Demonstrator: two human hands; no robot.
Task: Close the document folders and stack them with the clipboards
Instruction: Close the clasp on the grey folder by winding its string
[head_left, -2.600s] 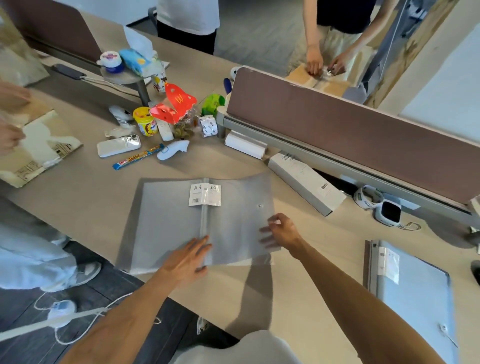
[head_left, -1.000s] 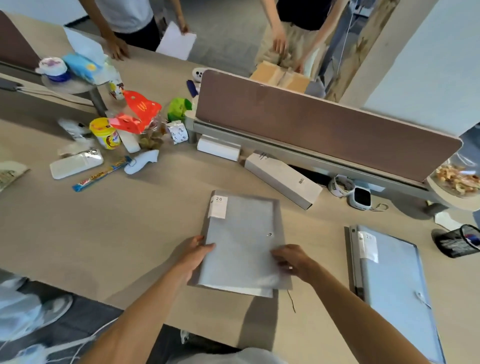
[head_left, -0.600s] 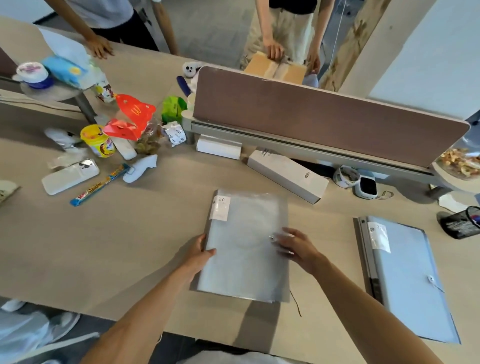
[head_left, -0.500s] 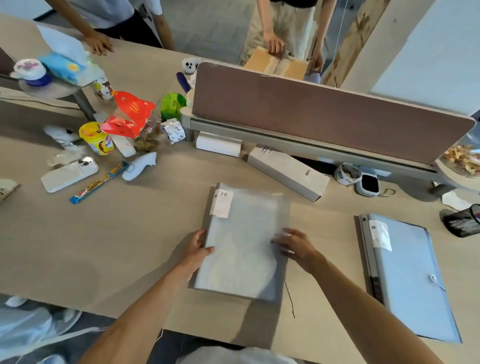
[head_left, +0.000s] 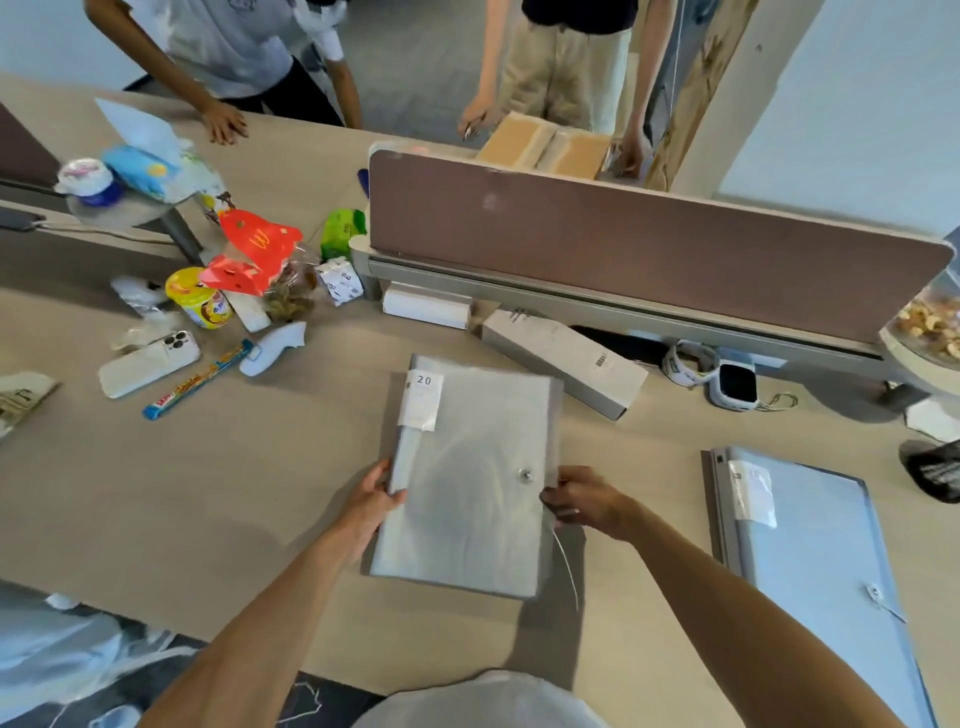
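Note:
A grey translucent document folder lies closed in front of me on the wooden table, its white "20" label at the top left and a round button near its right edge. My left hand grips the folder's spine side. My right hand pinches the right edge by the button, where a thin string hangs down. A second, light blue folder lies closed at the right on a grey board.
A brown desk divider runs across the back, with white boxes at its foot. Snacks, a phone and a candy bar clutter the left. Two persons stand beyond the table.
The folder lay open 2.6 s ago; it is now closed. Since then my left hand took the spine and my right hand slid from the cover to the right edge, lifting it slightly.

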